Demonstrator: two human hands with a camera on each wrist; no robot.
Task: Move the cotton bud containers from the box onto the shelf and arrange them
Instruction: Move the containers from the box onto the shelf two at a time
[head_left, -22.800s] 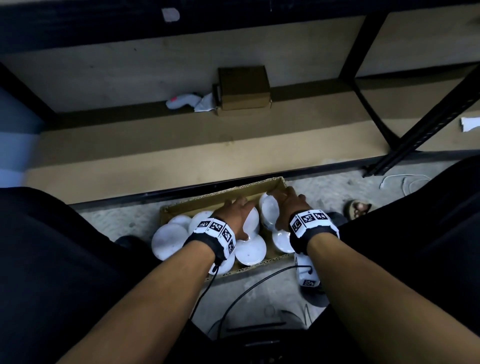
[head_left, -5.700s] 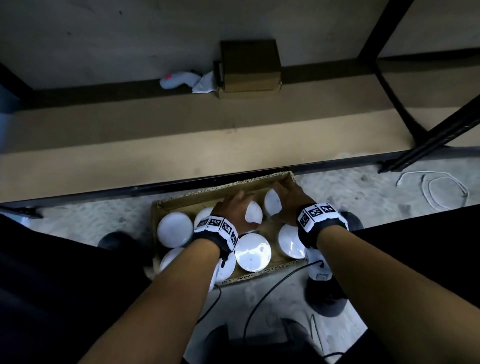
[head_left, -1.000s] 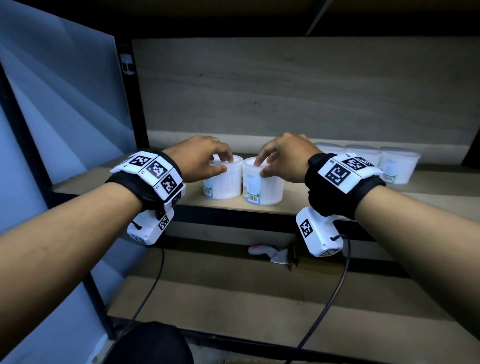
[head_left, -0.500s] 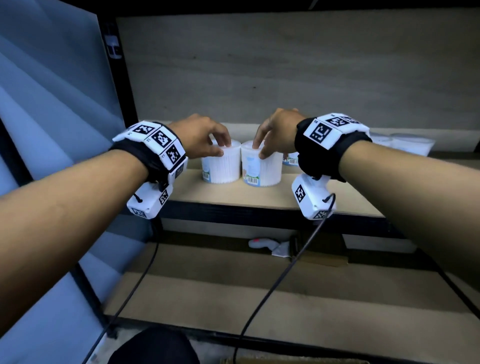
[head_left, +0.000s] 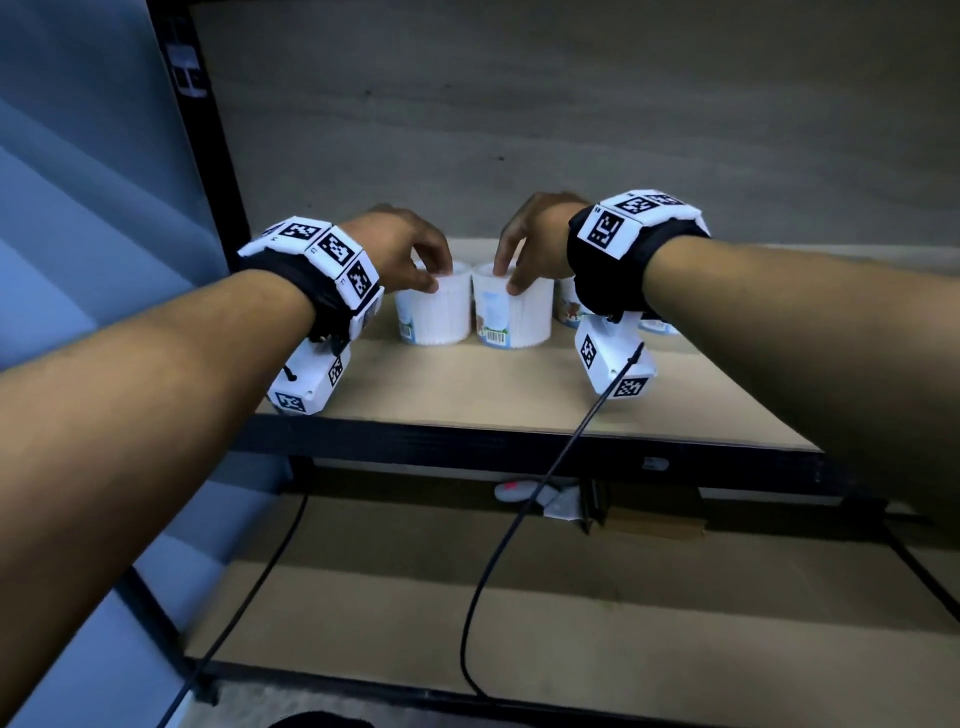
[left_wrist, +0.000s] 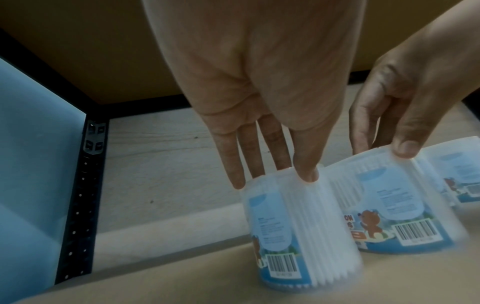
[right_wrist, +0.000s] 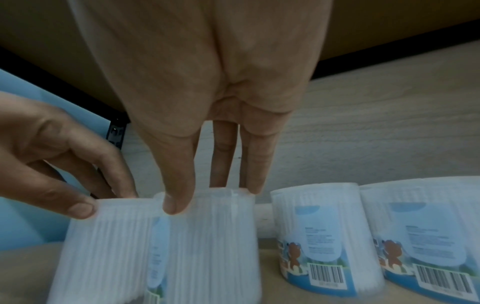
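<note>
Two white cotton bud containers with blue labels stand side by side on the wooden shelf. My left hand pinches the top rim of the left container between thumb and fingers, as the left wrist view shows at the left hand and left container. My right hand pinches the rim of the right container the same way, seen up close at the right hand and right container. The two containers nearly touch.
More containers stand in a row to the right, partly hidden behind my right wrist in the head view. A black upright post and a blue panel close the left side. A brown box lies on the lower shelf. Wrist cables hang down.
Both hands have slid their containers from near the shelf's front edge further back toward the wall, still gripping the rims.
</note>
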